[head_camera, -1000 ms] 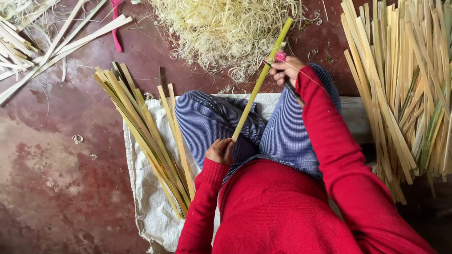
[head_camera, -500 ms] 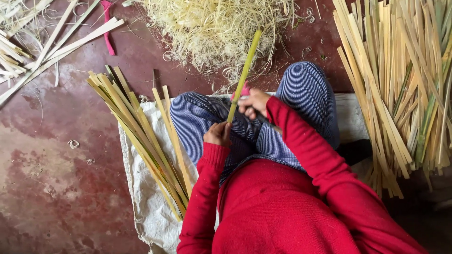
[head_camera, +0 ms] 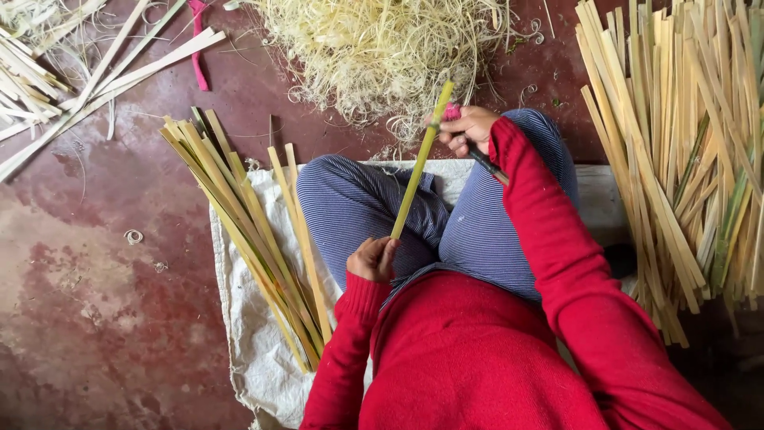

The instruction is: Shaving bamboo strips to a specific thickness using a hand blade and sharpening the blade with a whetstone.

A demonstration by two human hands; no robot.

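**Two hands, one bamboo strip, three heaps around us**

Between our knees we hold one green-yellow bamboo strip [head_camera: 418, 159], tilted up and away from our body. Our left hand [head_camera: 372, 259] is closed around its lower end, fingers wrapped tight just above the lap. Our right hand [head_camera: 468, 130] sits at the strip's upper part, clenched on a dark-bladed knife [head_camera: 487, 166] with a pink handle end; the blade runs back from the hand along the red sleeve. We cannot tell whether the blade edge touches the strip.

Just beyond the right hand lies one loose heap of pale curly shavings [head_camera: 382, 48], its nearest curls close to the strip's tip. Left of the left hand, one bundle of split strips [head_camera: 247, 231] rests partly on a white sack [head_camera: 247, 334] spread under us; we cannot count its pieces exactly, though two lighter ones lie apart on its inner side. Right of the right arm, well apart from the hands, one much larger pile of pale and green slats [head_camera: 676, 143] fans outward, too many to count. Far out past the left bundle, a scatter of long whitish slats [head_camera: 72, 87] lies on the red floor [head_camera: 95, 318], with one pink cloth scrap [head_camera: 197, 40] beside them.
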